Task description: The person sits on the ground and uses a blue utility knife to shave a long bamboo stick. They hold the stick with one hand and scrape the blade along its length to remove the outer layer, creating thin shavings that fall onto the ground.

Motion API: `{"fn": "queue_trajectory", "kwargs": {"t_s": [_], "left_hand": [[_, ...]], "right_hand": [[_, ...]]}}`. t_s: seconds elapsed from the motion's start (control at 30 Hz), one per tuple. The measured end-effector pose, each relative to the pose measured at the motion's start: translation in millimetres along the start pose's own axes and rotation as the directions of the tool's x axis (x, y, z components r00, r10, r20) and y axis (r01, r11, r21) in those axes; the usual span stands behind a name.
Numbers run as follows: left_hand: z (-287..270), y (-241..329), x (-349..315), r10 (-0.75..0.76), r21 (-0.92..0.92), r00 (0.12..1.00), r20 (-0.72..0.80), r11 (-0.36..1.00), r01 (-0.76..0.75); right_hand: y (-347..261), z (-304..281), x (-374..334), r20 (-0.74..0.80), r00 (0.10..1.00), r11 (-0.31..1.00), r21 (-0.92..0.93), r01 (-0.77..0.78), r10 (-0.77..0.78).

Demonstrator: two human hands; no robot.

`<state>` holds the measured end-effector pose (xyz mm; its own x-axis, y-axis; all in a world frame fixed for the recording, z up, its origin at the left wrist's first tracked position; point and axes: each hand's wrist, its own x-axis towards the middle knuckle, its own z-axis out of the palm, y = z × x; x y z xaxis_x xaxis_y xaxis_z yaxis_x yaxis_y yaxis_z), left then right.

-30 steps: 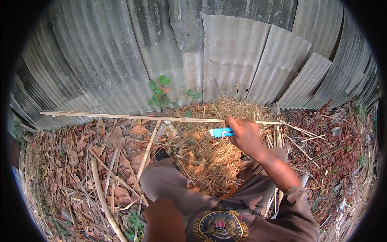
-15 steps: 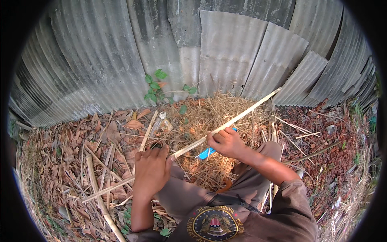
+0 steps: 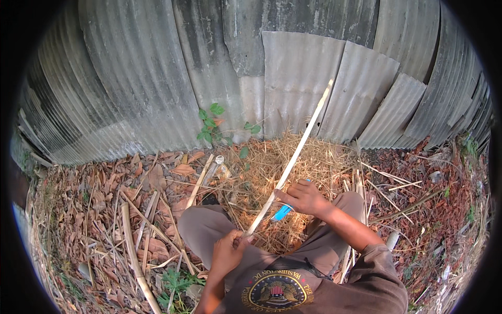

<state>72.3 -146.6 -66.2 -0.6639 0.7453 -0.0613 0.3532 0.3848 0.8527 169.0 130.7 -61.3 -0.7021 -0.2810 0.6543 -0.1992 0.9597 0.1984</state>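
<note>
The left hand (image 3: 228, 252) is closing firmly on the pale strip's (image 3: 296, 152) near end, the right hand (image 3: 303, 197) clasping a blue cutter (image 3: 283, 212). The strip is slanting above straw (image 3: 256, 170); safe work is probably needing the cutter angled away from the left hand.

Right of centre, the blue cutter (image 3: 283, 212) is partly covered by the right hand (image 3: 303, 197); at lower centre, the left forearm (image 3: 211, 292) is cut off by the frame's edge.

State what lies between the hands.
In the head view, the lower stretch of the pale strip spans left hand to right hand; the blue tool juts beside it, over dry straw.
</note>
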Motion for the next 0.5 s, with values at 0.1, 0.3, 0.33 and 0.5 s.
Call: {"fn": "queue_trajectory", "kwargs": {"t_s": [0.1,0.3,0.33,0.5], "left_hand": [[10.5,-5.7,-0.2,-0.085,-0.093,0.995,0.061,0.992,0.091],[18.7,2.1,4.2,-0.084,-0.167,0.993,0.086,0.981,0.097],[19.5,3.3,5.2,-0.070,-0.186,0.994,0.080,0.979,0.084],[21.3,3.6,5.6,-0.102,-0.277,0.993,0.053,0.954,0.113]], "right_hand": [[-7.2,-4.1,-12.9,0.018,0.999,0.986,0.166,-0.032,0.029],[-26.8,-3.4,-38.4,-0.144,0.898,0.794,0.539,-0.282,0.416],[-24.4,-1.8,-46.1,-0.099,0.762,0.677,0.541,-0.498,0.640],[11.8,-9.1,-78.9,0.523,-0.059,-0.499,0.766,-0.405,0.850]]}}
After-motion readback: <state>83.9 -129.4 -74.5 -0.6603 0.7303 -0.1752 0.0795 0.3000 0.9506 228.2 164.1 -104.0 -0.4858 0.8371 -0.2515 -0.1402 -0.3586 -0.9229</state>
